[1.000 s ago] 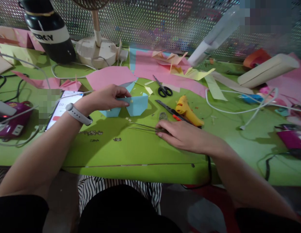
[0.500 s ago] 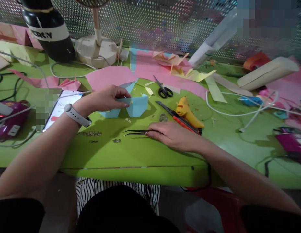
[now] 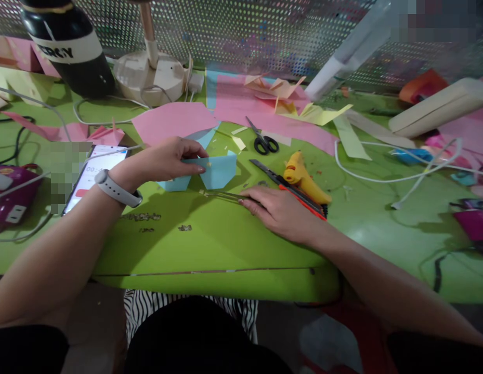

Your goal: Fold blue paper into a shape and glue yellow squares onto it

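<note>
My left hand point(image 3: 182, 158) pinches the upper edge of a folded light-blue paper piece point(image 3: 221, 171) that stands on the green table. A small yellowish bit shows on the paper near my thumb. In my right hand point(image 3: 268, 208) is a pair of tweezers point(image 3: 225, 195), pointing left. Their tips are at tiny pale paper bits point(image 3: 203, 192) just below the blue paper; whether they grip one I cannot tell. Small heaps of tiny shiny pieces point(image 3: 142, 216) lie on the table left of the tweezers.
A utility knife point(image 3: 282, 187) and a yellow hot glue gun point(image 3: 305, 176) lie beyond my right hand, with black-handled scissors point(image 3: 264, 143) farther back. Behind are pink paper sheets point(image 3: 174, 122). A phone point(image 3: 95, 174) lies by my left wrist, and white cables cross both sides.
The tweezers have moved from above the shiny pieces up to the pale paper bits near the blue paper. My left hand keeps its hold on the paper. The view has shifted slightly.
</note>
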The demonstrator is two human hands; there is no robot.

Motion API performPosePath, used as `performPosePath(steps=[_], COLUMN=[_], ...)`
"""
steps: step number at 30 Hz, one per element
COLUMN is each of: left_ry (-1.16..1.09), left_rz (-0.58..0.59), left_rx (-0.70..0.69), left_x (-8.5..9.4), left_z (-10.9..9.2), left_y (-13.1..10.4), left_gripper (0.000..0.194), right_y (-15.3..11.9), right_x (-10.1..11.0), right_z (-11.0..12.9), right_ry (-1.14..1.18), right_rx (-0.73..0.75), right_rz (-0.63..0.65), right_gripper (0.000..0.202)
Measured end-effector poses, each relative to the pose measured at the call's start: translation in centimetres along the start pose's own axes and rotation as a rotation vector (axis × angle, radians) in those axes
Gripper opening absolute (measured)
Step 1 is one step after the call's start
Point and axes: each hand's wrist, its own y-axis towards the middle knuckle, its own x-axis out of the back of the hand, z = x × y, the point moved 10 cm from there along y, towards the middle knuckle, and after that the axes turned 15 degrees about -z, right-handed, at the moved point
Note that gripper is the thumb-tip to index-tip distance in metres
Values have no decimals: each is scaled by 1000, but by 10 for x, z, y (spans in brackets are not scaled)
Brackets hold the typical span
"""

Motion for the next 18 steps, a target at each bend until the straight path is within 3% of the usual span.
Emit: performPosePath(steps=[18], left_ry=[0], left_rz=[-2], left_rx=[-17], left_x=[-1], left_z=[-4], left_y=[-1], left_gripper=[39], right_y=[-2], right_x=[-1], right_z=[-3], right_ry=[-20], right_rx=[-43], right_rz=[48], right_gripper=[25])
